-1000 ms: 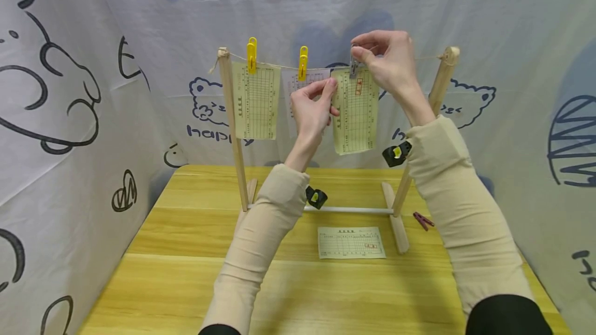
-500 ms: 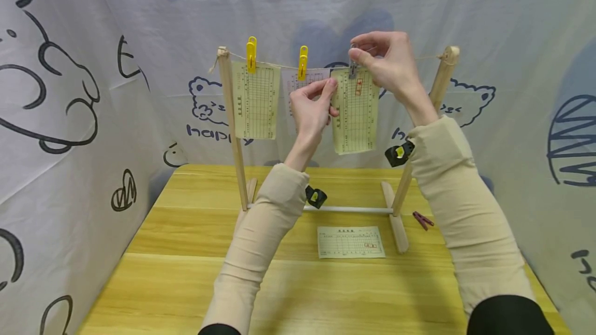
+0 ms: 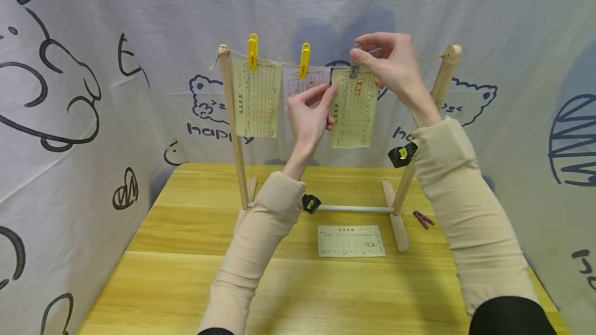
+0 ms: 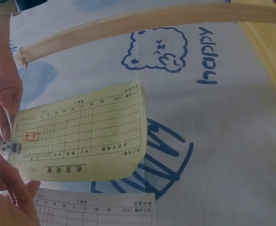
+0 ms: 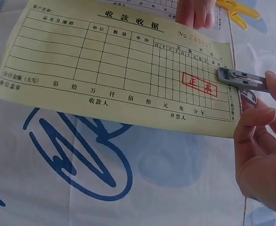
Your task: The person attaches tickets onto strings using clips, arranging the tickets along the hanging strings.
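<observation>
A pale yellow receipt slip (image 3: 356, 118) with a red stamp hangs from the string, and a grey clothespin (image 5: 241, 79) bites its top edge. My right hand (image 3: 393, 63) pinches the handles of that clothespin between thumb and fingers. Beside the slip's left edge is my left hand (image 3: 309, 118), thumb and index finger close to the paper with no grip on it visible. In the left wrist view the left hand (image 4: 11, 193) lies just below the clothespin. A whitish slip (image 3: 298, 80) behind the left hand is partly hidden by it.
Yellow clothespins (image 3: 253, 53) hold the other two slips, including the left yellow slip (image 3: 256, 100). The string spans two wooden posts (image 3: 235, 133). On the wooden table (image 3: 186, 273) lie another slip (image 3: 351, 241) and a dark red clothespin (image 3: 423, 219).
My left hand has shifted slightly down and left, its fingers coming away from the slip's edge. The slip's lower end has swung a little. My right hand stays at the grey clothespin.
</observation>
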`<state>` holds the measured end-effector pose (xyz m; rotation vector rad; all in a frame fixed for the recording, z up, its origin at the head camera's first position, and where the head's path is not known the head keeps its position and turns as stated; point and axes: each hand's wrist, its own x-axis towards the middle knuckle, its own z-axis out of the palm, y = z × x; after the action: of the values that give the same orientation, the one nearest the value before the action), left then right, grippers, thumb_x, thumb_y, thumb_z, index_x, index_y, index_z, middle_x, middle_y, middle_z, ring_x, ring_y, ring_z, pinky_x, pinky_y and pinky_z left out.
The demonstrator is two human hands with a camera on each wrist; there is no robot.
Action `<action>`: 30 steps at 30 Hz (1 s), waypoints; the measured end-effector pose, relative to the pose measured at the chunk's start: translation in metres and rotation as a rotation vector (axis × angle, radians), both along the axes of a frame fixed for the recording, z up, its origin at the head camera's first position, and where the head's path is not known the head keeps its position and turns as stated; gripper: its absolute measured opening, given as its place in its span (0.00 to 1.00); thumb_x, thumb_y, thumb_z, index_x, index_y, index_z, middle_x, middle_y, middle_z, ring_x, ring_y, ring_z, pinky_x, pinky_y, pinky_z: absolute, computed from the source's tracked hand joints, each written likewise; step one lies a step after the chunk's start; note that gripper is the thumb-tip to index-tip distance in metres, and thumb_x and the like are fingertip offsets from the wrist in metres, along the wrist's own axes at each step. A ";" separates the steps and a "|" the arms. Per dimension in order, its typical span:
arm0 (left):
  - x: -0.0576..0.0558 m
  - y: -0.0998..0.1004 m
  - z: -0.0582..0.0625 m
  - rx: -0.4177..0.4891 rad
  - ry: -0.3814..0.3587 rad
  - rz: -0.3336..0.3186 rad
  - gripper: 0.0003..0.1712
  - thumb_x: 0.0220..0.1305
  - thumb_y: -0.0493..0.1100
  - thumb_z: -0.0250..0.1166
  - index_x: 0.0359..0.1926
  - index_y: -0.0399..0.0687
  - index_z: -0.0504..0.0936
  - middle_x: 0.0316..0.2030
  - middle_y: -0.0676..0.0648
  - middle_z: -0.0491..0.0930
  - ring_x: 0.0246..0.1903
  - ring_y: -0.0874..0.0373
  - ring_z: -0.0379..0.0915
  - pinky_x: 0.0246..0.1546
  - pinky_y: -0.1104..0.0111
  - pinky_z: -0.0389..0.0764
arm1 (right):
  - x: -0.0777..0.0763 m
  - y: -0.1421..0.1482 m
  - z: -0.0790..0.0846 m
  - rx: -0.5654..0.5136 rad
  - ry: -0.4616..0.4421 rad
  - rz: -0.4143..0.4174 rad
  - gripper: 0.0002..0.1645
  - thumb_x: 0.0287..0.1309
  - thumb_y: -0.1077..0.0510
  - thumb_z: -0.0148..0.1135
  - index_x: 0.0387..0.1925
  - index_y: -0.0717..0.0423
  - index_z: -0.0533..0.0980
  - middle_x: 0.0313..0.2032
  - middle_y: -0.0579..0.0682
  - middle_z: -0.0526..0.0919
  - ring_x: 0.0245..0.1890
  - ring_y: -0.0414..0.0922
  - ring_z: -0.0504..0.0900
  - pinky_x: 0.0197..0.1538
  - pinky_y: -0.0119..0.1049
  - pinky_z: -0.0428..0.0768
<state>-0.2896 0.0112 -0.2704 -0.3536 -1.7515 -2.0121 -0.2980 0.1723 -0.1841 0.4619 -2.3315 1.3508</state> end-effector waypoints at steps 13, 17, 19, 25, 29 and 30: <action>0.011 -0.013 -0.014 -0.069 0.055 0.018 0.16 0.67 0.40 0.68 0.52 0.36 0.86 0.47 0.36 0.88 0.08 0.69 0.73 0.13 0.71 0.81 | 0.000 0.001 0.000 -0.004 -0.040 -0.002 0.29 0.64 0.49 0.68 0.63 0.54 0.76 0.51 0.48 0.83 0.38 0.33 0.81 0.18 0.26 0.71; 0.012 -0.015 -0.016 -0.077 0.054 0.019 0.16 0.66 0.40 0.68 0.51 0.35 0.86 0.47 0.36 0.88 0.08 0.69 0.72 0.13 0.71 0.80 | -0.001 0.002 0.000 0.012 -0.038 0.001 0.30 0.63 0.49 0.69 0.64 0.53 0.76 0.54 0.50 0.83 0.40 0.33 0.81 0.19 0.27 0.72; 0.012 -0.016 -0.016 -0.081 0.053 0.019 0.16 0.66 0.40 0.69 0.51 0.35 0.86 0.46 0.36 0.88 0.08 0.69 0.72 0.13 0.71 0.80 | -0.001 0.002 0.000 0.020 -0.038 0.002 0.29 0.63 0.50 0.69 0.64 0.52 0.76 0.54 0.50 0.83 0.40 0.33 0.81 0.19 0.27 0.72; 0.013 -0.017 -0.017 -0.086 0.046 0.012 0.16 0.66 0.40 0.69 0.51 0.34 0.85 0.47 0.36 0.88 0.08 0.69 0.72 0.13 0.72 0.80 | 0.000 0.000 0.000 0.027 -0.031 0.003 0.27 0.64 0.50 0.68 0.63 0.52 0.77 0.53 0.50 0.83 0.39 0.34 0.80 0.19 0.27 0.71; 0.014 -0.018 -0.019 -0.091 0.043 0.012 0.16 0.66 0.40 0.69 0.51 0.35 0.86 0.47 0.37 0.88 0.09 0.68 0.73 0.13 0.71 0.80 | 0.000 0.000 -0.001 0.017 -0.036 0.007 0.27 0.64 0.51 0.68 0.63 0.52 0.77 0.55 0.51 0.83 0.39 0.34 0.81 0.19 0.27 0.71; 0.014 -0.019 -0.019 -0.092 0.040 0.012 0.16 0.66 0.40 0.69 0.51 0.36 0.86 0.46 0.37 0.88 0.09 0.68 0.73 0.13 0.71 0.80 | 0.000 0.001 -0.001 0.013 -0.037 0.010 0.28 0.64 0.51 0.68 0.63 0.52 0.76 0.56 0.52 0.82 0.39 0.34 0.81 0.19 0.27 0.71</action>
<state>-0.2752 -0.0074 -0.2898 -0.4084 -1.8218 -1.9071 -0.2982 0.1730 -0.1852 0.4567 -2.3723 1.3602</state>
